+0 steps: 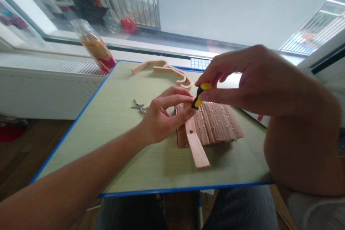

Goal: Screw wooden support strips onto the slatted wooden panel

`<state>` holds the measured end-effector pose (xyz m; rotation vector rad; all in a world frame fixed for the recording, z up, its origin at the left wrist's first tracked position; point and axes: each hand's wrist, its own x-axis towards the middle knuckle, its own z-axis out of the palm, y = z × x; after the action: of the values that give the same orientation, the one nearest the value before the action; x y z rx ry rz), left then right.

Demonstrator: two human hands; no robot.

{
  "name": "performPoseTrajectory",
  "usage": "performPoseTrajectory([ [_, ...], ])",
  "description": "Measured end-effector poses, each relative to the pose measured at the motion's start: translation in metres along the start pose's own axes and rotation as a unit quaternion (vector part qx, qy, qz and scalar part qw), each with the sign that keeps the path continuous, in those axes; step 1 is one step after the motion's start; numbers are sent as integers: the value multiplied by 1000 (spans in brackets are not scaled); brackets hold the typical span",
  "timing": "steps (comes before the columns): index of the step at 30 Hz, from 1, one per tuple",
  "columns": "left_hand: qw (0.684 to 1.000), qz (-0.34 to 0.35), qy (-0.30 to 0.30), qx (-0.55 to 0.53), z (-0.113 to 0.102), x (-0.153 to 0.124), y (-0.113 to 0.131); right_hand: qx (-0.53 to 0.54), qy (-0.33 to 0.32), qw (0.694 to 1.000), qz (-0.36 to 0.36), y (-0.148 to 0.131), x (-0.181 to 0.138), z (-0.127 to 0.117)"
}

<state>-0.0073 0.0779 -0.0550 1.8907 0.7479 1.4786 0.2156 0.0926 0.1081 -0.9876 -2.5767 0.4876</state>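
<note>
Screwdriver (199, 95) stands tilted, pinched by right hand (242, 79) fingers above the wooden strip (196, 145); left hand (164, 116) fingers steady its tip.

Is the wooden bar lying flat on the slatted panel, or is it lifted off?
Lying flat: the wooden bar rests across the slatted panel, its near end on the table.

No text, label, brand, number or sign can be read anywhere here. The red and yellow wrapper inside the clear packet (95, 45), standing beyond the far left corner of the table (113, 125), carries printing, but it is too blurred to make out any letters.
</note>
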Motion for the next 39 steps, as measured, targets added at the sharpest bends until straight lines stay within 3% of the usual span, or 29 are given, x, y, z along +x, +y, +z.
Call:
performPoseTrajectory([
  [8, 1000, 6, -1, 15, 0, 0, 0, -4, 19, 999, 35, -2, 1, 3],
  [26, 1000, -14, 7, -1, 3, 0, -2, -42, 45, 998, 15, 3, 4, 11],
  [39, 1000, -2, 7, -2, -1, 1, 0, 23, -24, 999, -41, 3, 2, -2],
])
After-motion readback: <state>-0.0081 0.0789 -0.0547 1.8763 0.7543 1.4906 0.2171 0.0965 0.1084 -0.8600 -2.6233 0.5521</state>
